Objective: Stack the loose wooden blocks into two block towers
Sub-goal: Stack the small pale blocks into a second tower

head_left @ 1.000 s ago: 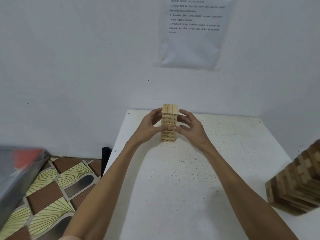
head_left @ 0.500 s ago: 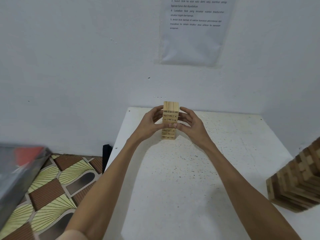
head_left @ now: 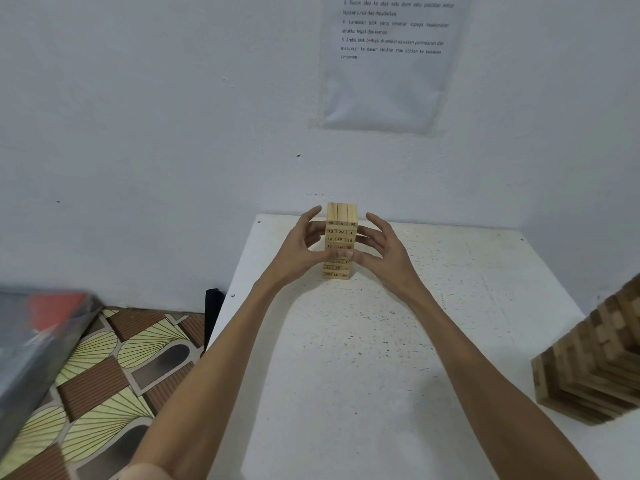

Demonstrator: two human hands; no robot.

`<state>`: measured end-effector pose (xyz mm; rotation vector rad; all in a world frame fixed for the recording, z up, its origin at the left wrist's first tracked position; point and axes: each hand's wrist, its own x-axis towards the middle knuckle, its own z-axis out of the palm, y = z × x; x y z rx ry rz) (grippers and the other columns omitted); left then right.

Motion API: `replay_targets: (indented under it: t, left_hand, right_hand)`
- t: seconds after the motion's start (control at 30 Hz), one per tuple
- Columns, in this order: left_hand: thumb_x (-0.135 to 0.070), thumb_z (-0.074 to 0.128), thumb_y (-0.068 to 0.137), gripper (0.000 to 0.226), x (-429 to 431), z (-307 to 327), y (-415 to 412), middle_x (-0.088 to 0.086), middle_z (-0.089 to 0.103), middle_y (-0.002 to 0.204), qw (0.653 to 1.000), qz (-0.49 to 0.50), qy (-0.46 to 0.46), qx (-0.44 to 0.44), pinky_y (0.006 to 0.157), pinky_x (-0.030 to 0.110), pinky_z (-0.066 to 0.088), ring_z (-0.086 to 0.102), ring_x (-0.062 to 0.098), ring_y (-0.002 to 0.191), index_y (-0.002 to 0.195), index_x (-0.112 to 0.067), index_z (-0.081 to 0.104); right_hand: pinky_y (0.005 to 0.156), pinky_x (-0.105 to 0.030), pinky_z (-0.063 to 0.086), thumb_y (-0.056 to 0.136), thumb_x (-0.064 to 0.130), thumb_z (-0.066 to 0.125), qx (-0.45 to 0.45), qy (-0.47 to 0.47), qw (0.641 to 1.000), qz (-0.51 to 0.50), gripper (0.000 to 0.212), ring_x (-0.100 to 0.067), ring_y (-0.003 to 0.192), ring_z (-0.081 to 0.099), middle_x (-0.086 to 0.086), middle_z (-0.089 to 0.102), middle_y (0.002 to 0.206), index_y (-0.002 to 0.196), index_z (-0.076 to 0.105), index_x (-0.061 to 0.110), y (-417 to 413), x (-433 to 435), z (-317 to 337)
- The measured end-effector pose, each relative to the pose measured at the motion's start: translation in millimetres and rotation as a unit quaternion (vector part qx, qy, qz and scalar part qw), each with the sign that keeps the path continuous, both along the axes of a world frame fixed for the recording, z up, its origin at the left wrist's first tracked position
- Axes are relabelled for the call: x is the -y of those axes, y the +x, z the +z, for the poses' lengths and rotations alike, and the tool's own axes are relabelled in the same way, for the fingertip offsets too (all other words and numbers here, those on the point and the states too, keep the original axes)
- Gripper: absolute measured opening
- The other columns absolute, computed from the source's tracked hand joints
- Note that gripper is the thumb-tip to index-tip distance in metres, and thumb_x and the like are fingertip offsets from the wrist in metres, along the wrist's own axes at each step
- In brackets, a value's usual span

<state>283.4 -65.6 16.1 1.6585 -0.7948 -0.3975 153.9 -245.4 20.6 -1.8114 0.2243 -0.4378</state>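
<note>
Left hand (head_left: 297,249), right hand (head_left: 385,252) loosened; index fingers lifted off numbered tower (head_left: 341,213).

My left hand (head_left: 298,252) and right hand (head_left: 386,254) either side of the pale numbered tower (head_left: 341,213), fingers (head_left: 377,221) curled round it, thumbs touching on its front, tower upright near the white tabletop's (head_left: 346,368) far edge, darker striped tower (head_left: 595,365) at far right.
</note>
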Motion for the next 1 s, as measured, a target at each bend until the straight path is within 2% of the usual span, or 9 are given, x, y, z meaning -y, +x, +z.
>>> replay_targets:
  t: [0.17,0.23,0.43,0.57,0.73,0.9,1.0]
  left_hand:
    - [-0.025,0.088,0.082,0.101,-7,-13,-5,-0.007,0.064,0.136,1.0,0.004,0.021,-0.004,0.116,0.03,0.041,0.059,0.003,0.127,0.16,-0.021,0.025]
    - [-0.026,0.089,0.081,0.103,-9,-19,-7,-0.009,0.064,0.137,0.999,0.002,0.041,-0.004,0.117,0.029,0.037,0.057,0.001,0.129,0.161,-0.02,0.024]
    - [-0.026,0.091,0.079,0.103,-11,-29,-4,-0.012,0.066,0.135,0.997,0.0,0.073,0.006,0.118,0.032,0.038,0.055,0.003,0.131,0.159,-0.022,0.027]
    - [-0.028,0.091,0.079,0.103,-10,-28,-3,-0.011,0.065,0.137,0.997,-0.003,0.076,0.007,0.118,0.032,0.039,0.056,0.001,0.13,0.159,-0.022,0.027]
    - [-0.025,0.089,0.08,0.1,-11,-25,0,-0.007,0.066,0.138,0.998,-0.02,0.061,-0.011,0.118,0.031,0.038,0.058,0.007,0.131,0.159,-0.018,0.027]
    - [-0.014,0.085,0.085,0.09,-11,-25,-4,-0.005,0.07,0.132,0.999,0.001,0.026,-0.046,0.107,0.017,0.044,0.06,0.007,0.128,0.157,-0.014,0.031]
    - [-0.013,0.084,0.085,0.088,-11,-26,-6,-0.004,0.07,0.131,0.999,0.006,0.021,-0.046,0.103,0.014,0.046,0.062,0.007,0.127,0.156,-0.014,0.033]
  right_hand:
    - [0.107,-0.036,0.053,0.082,0.029,0.089,-0.035,-0.019,0.999,0.01,0.088,-0.003,0.129,0.058,0.006,0.063,0.14,0.153,0.038,0.032,0,3,-12]
    - [0.111,-0.04,0.05,0.081,0.029,0.09,-0.053,-0.031,0.998,0.022,0.092,-0.005,0.13,0.058,0.007,0.063,0.139,0.154,0.036,0.033,0,4,-17]
    - [0.115,-0.041,0.047,0.079,0.025,0.091,-0.074,-0.048,0.995,0.037,0.095,-0.01,0.13,0.058,0.005,0.064,0.139,0.156,0.034,0.027,1,6,-24]
    - [0.112,-0.041,0.049,0.078,0.026,0.092,-0.064,-0.045,0.996,0.033,0.095,-0.009,0.129,0.058,0.01,0.061,0.142,0.154,0.036,0.029,-1,5,-23]
    - [0.109,-0.049,0.051,0.08,0.035,0.091,-0.058,-0.032,0.997,0.038,0.089,-0.01,0.13,0.059,0.01,0.063,0.141,0.153,0.04,0.033,1,7,-18]
    - [0.106,-0.049,0.053,0.084,0.029,0.087,-0.054,-0.018,0.998,0.033,0.081,-0.012,0.127,0.062,0.007,0.067,0.137,0.152,0.043,0.03,2,6,-17]
    - [0.106,-0.049,0.053,0.084,0.03,0.088,-0.053,-0.02,0.998,0.036,0.08,-0.015,0.126,0.063,0.005,0.067,0.137,0.151,0.044,0.03,3,5,-17]
